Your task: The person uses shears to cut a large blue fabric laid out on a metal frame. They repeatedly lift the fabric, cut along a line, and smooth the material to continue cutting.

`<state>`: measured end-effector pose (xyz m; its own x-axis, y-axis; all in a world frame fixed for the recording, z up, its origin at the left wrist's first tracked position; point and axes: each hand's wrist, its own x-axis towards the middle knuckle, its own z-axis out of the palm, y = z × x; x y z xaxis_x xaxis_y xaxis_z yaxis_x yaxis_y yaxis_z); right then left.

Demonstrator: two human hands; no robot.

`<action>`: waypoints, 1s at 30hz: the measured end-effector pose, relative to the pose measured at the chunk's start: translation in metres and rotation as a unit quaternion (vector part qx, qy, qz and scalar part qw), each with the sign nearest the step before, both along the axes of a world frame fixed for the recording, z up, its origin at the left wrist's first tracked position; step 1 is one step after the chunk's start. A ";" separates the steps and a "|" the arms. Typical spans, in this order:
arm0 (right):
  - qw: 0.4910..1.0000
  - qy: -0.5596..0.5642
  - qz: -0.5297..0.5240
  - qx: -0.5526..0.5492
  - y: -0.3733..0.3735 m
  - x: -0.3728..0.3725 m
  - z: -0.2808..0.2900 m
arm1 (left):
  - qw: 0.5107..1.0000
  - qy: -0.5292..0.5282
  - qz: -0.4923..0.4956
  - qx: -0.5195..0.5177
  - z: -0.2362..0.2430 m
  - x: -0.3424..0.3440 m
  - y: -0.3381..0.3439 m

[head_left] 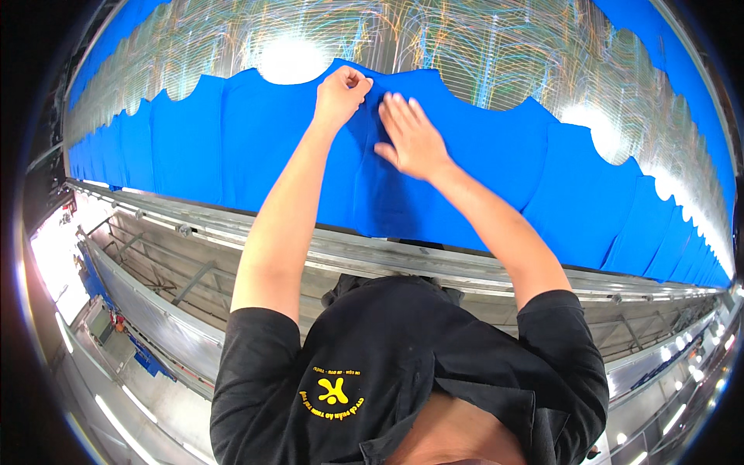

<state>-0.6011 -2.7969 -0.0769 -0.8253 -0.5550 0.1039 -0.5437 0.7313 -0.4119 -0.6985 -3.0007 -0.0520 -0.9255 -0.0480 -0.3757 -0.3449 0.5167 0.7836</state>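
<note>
A blue cut fabric panel (384,186) lies on the long table in front of me, among a row of similar panels with curved, scalloped far edges. My left hand (341,99) is closed in a pinch at the panel's upper left corner, close to its far edge. Just to the right, my right hand (412,139) rests with fingers stretched out on the cloth, its palm turned down. A shadow falls below it, and a crease or seam line between panels runs down from between the two hands.
The shiny table surface (418,35), streaked with coloured lines, shows beyond the panels. More blue fabric (647,39) lies along the table's far side. A metal rail (341,244) edges the table near my body. Another long table (155,287) stands behind, lower left.
</note>
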 end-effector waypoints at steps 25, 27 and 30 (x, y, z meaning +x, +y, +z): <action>0.987 -0.137 0.080 0.034 -0.072 0.199 0.030 | 0.935 0.045 0.323 0.137 0.057 0.316 -0.278; 0.996 -0.083 0.016 -0.018 -0.090 0.197 0.038 | 0.937 0.056 0.324 0.117 0.043 0.301 -0.336; 0.982 -0.116 -0.114 -0.101 -0.147 0.188 0.060 | 0.951 0.032 0.298 0.072 0.019 0.278 -0.406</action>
